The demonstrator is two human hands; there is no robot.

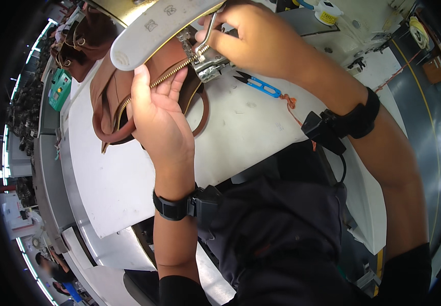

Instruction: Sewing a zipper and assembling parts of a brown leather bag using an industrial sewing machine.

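A brown leather bag with a brass-toothed zipper lies under the arm of a sewing machine. My left hand grips the bag at the zipper, palm up, thumb on one side and fingers curled on the other. The zipper runs up to the machine's metal foot and work post. My right hand is bent in close beside the needle area, thumb and fingers curled next to a bent metal rod. What its fingertips pinch, if anything, is hidden.
Blue thread snips with an orange cord lie on the white tabletop right of the post. More brown bags and a green box are at the left. A white bottle stands at the far right. Another person is at lower left.
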